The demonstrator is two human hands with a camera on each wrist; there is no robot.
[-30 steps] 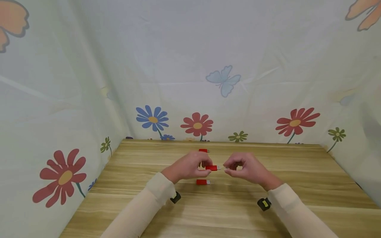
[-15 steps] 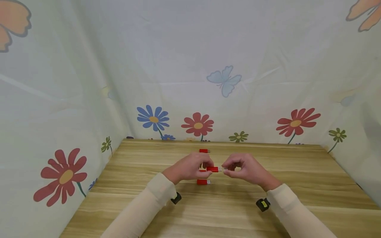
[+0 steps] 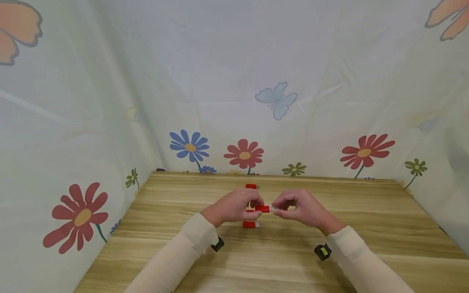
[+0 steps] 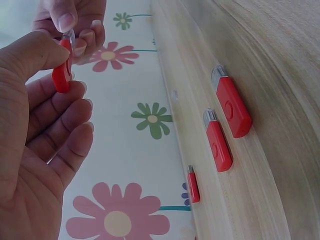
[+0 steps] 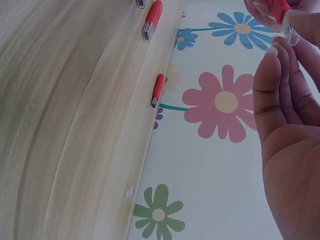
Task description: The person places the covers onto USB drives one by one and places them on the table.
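My left hand (image 3: 236,205) pinches a red USB stick (image 3: 262,208) by its body between thumb and fingers, its metal plug pointing right. Facing it, my right hand (image 3: 304,208) pinches a small clear cap (image 5: 291,33) between thumb and fingertips. The cap sits at the plug end of the stick (image 4: 62,74), overlapping the metal in both wrist views. Both hands are above the wooden table (image 3: 176,191). Beneath and around the left hand lie more red USB sticks: a near one (image 3: 249,224), a far one (image 3: 251,186), and a middle one (image 4: 218,146) mostly hidden in the head view.
On the table toward the back lies another small clear cap (image 5: 129,191). The two nearer sticks have clear caps over their plugs; the far stick (image 4: 193,186) shows a bare plug. A white flower-print curtain (image 3: 220,61) encloses the table at the back and sides.
My right hand has moved slightly left, bringing the clear cap from a small gap onto the stick's plug end. The left hand has shifted only a little.
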